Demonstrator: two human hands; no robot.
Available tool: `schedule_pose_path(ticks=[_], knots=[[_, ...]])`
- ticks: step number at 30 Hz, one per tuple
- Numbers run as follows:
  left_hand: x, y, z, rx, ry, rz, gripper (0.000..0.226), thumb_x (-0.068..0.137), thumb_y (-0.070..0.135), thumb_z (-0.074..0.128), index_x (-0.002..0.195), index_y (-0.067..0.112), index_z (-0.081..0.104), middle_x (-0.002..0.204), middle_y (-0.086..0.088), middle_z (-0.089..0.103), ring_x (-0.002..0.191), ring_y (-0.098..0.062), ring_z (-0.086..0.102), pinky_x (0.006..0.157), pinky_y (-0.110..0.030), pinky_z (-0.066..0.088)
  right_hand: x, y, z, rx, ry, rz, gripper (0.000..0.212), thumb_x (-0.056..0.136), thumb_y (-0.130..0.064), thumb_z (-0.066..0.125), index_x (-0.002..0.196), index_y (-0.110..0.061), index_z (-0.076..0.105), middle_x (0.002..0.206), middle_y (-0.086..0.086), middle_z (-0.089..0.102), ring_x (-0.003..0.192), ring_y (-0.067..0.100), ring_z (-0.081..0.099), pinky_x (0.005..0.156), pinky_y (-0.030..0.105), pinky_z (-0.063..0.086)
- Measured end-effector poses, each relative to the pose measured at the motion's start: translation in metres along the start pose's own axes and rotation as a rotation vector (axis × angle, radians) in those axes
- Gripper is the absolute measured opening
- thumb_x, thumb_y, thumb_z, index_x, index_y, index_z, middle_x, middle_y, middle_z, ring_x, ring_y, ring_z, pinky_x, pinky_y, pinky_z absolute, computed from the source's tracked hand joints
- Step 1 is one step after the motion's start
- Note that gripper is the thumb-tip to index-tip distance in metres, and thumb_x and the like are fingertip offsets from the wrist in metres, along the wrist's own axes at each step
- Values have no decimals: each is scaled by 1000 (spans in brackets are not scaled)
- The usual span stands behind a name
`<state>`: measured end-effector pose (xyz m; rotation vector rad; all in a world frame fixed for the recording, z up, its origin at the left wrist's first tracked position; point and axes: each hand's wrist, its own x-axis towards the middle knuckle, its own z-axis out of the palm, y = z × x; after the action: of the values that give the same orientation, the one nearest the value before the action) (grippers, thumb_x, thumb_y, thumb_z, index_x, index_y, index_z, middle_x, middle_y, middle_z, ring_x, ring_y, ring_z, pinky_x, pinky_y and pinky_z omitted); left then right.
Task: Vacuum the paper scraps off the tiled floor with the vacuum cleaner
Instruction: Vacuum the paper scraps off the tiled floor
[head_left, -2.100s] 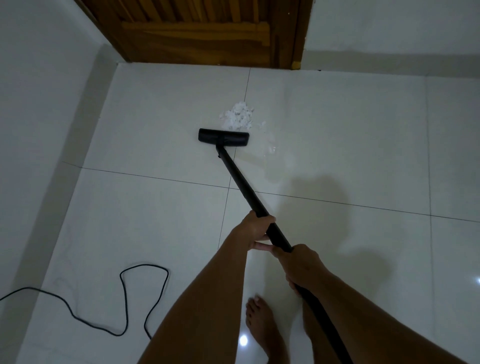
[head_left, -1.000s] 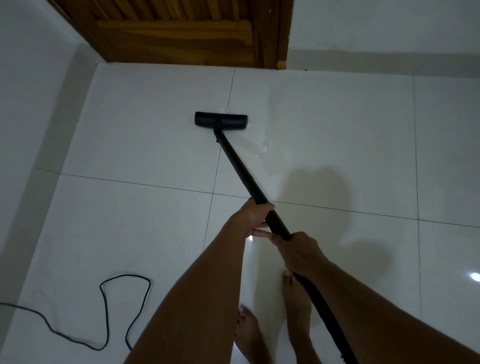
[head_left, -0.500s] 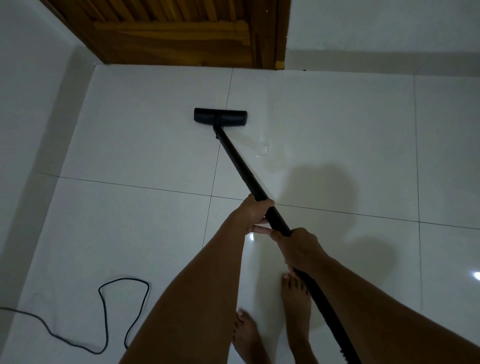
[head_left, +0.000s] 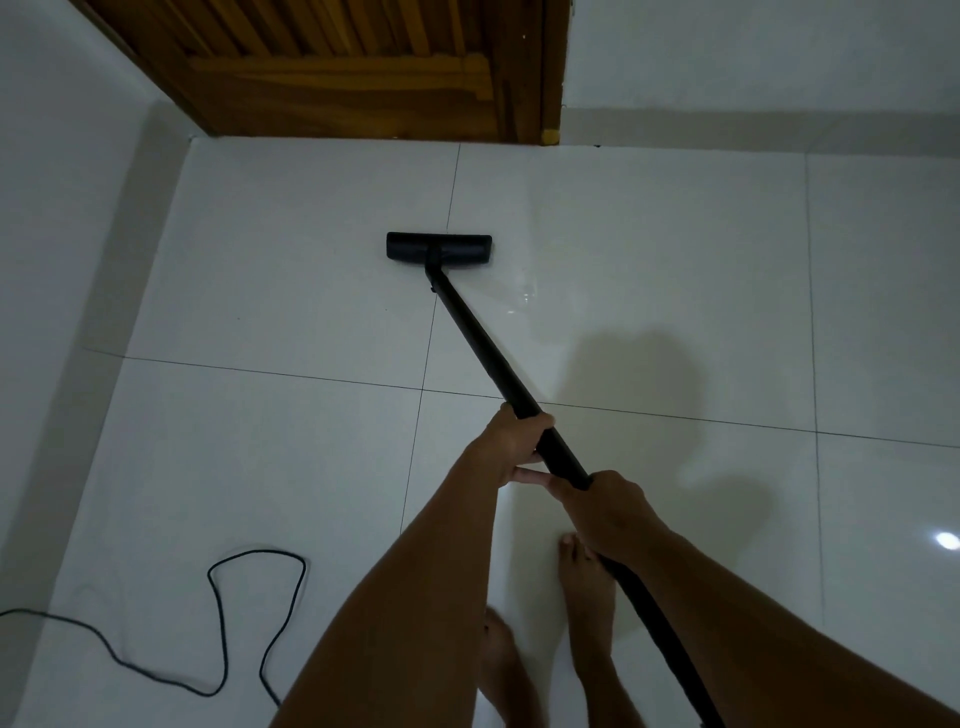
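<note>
My left hand (head_left: 511, 441) and right hand (head_left: 608, 512) each wrap a closed grip round the long black vacuum wand (head_left: 483, 343), left hand ahead. Its flat black floor head (head_left: 439, 248) sits on the glossy white tiled floor (head_left: 285, 467), astride a grout line (head_left: 453, 192). No paper scraps show plainly; pale flecks (head_left: 524, 299) just right of the wand may be glare. I'd pass slowly there, head flat.
</note>
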<state>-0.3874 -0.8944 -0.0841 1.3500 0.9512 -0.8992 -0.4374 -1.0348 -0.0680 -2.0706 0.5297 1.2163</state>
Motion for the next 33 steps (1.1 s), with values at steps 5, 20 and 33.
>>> schedule_pose_path(ticks=[5, 20, 33], knots=[[-19, -26, 15, 15, -7, -41, 39, 97, 24, 61, 132, 16, 45, 111, -6, 62, 95, -18, 64, 62, -38, 63, -24, 31, 7, 14, -2, 26, 45, 93, -55, 58, 96, -11, 65, 74, 2, 66, 54, 16, 60, 54, 28, 49], [4, -37, 35, 19, -7, -41, 40, 97, 24, 62, 132, 16, 45, 112, -9, 63, 95, -20, 65, 65, -42, 63, -5, 51, 6, 60, 11, 40, 40, 94, -53, 59, 97, -13, 63, 77, 3, 66, 57, 16, 60, 52, 27, 46], [3, -3, 20, -21, 30, -33, 34, 98, 22, 60, 128, 18, 45, 105, -5, 62, 88, -16, 64, 61, -38, 63, 8, 16, -11, -25, -10, 13, 41, 93, -55, 58, 93, -14, 62, 70, -1, 60, 53, 13, 56, 50, 25, 41]])
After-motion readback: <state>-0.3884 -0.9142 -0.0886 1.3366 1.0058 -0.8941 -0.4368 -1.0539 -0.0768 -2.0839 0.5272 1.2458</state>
